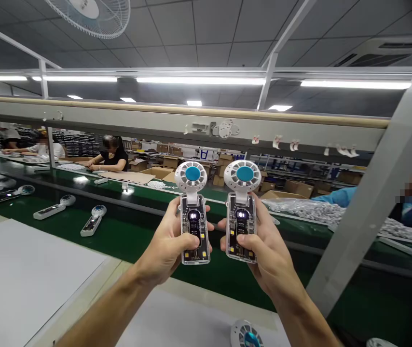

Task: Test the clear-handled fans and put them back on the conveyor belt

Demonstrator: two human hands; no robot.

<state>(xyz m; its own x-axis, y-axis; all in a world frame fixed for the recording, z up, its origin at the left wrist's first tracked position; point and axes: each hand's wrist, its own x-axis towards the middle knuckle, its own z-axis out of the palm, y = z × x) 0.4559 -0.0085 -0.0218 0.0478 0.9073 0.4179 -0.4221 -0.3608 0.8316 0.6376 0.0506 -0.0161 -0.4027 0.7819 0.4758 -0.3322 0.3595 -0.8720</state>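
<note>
Two handheld fans are held upright side by side, each with a round white head, a blue centre and a clear body showing its circuit board. My left hand [166, 246] is closed round the left handheld fan [195, 229], thumb on the lower front of its body. Wrapped round the right handheld fan [241, 226] is my right hand [264, 246], its thumb pressed on the front as well. Both small displays are lit. Below them, another fan head [247, 335] shows at the bottom edge of the view.
Several more fans, one nearest [93, 221], lie on the green conveyor belt [130, 241]. White sheets [28, 279] cover the near table. A slanted metal post [368, 193] stands at right. Across the belt, people [112, 154] work beside cartons and a bag of small white parts [307, 212].
</note>
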